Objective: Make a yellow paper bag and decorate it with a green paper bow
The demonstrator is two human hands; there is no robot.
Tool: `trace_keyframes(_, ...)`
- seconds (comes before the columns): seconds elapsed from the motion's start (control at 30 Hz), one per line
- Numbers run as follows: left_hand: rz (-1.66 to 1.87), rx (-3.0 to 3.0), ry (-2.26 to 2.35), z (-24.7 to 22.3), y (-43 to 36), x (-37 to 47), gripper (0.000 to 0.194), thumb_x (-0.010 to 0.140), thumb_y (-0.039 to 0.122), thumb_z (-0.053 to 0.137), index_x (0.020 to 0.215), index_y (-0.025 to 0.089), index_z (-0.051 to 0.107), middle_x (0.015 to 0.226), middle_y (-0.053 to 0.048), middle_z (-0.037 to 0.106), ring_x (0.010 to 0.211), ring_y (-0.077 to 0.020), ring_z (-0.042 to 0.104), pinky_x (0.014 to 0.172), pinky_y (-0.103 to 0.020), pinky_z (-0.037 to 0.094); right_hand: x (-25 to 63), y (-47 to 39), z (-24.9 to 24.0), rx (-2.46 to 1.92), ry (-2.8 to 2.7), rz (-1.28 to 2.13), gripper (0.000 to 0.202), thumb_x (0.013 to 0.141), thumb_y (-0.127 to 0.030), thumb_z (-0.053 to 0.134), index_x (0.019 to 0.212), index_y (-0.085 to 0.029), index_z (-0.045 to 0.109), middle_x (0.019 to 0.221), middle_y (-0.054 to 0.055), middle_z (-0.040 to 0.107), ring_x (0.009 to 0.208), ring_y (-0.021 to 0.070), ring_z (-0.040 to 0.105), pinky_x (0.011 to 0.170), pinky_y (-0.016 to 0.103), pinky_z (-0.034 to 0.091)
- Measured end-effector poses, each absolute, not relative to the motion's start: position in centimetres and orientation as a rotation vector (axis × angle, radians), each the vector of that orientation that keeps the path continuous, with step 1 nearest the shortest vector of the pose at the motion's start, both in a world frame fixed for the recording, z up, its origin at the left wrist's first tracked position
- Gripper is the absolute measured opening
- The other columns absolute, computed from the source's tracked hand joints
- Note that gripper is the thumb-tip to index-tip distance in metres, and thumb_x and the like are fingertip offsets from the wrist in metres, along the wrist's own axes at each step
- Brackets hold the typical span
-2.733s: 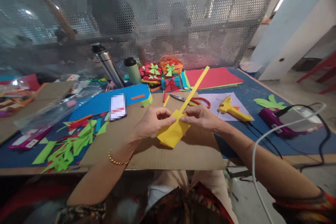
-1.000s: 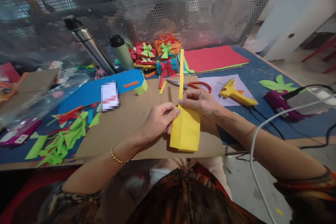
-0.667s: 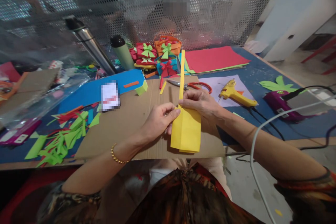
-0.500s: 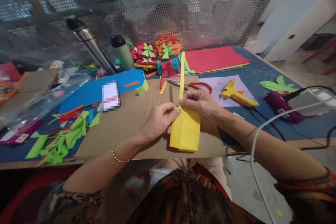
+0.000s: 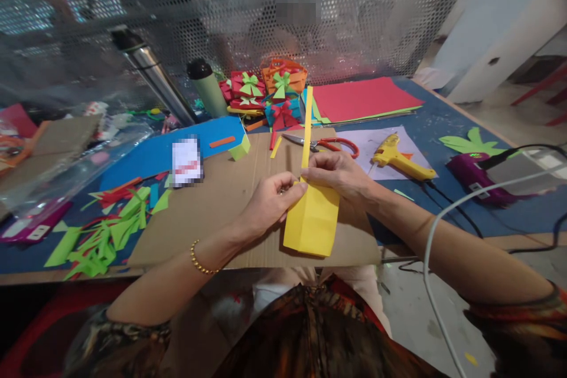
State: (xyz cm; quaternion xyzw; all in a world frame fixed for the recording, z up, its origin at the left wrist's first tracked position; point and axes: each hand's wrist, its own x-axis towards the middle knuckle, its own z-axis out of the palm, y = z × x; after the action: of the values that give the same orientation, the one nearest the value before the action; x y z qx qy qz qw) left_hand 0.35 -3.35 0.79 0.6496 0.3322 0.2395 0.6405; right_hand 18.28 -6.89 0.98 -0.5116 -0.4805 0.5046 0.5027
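Note:
A small folded yellow paper bag (image 5: 312, 221) is held above a sheet of brown cardboard (image 5: 208, 207). From its upper edge a narrow yellow paper strip (image 5: 307, 124) points away from me. My left hand (image 5: 277, 195) pinches the bag's top left edge, thumb on top. My right hand (image 5: 332, 172) is closed on the strip's lower end where it meets the bag's edge. The fingertips of both hands nearly touch. Just beyond them lie scissors (image 5: 339, 144) with red handles.
A yellow glue gun (image 5: 401, 159) rests on pale paper at right, its cord trailing down. Green paper scraps (image 5: 106, 242) pile up at left. Finished paper bags (image 5: 283, 80) with bows, a steel flask (image 5: 155, 74) and red sheets (image 5: 363, 99) stand behind. A white cable (image 5: 432, 248) crosses near my right arm.
The yellow bag has tilted slightly, its lower end shifting a little to the left. Both hands keep almost the same place and grip.

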Motion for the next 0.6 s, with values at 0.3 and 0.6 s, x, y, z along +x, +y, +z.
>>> trace_keyframes(0.3, 0.608, 1.435, 0.798, 0.62, -3.27, 0.47, 0.034, 0.078, 0.046, 0.074, 0.072, 0.019, 0.055, 0.068, 0.002, 0.059, 0.061, -0.0108, 0.052, 0.056, -0.023, 0.040, 18.16, -6.81, 0.69, -1.211, -1.242, 1.168, 0.050, 0.066, -0.061, 0.087, 0.060, -0.021, 0.057, 0.060, -0.003, 0.056, 0.055, 0.0108, 0.049, 0.050, 0.026, 0.037)
trace_keyframes(0.6, 0.601, 1.341, 0.804, 0.92, -3.34, 0.62, 0.037, 0.072, 0.048, 0.078, 0.075, 0.019, 0.057, 0.069, 0.002, 0.062, 0.061, -0.0112, 0.055, 0.057, -0.023, 0.042, 18.07, -6.69, 0.21, -1.183, -1.163, 1.187, 0.048, 0.067, -0.059, 0.088, 0.061, -0.021, 0.059, 0.061, -0.003, 0.057, 0.056, 0.0117, 0.050, 0.051, 0.027, 0.039)
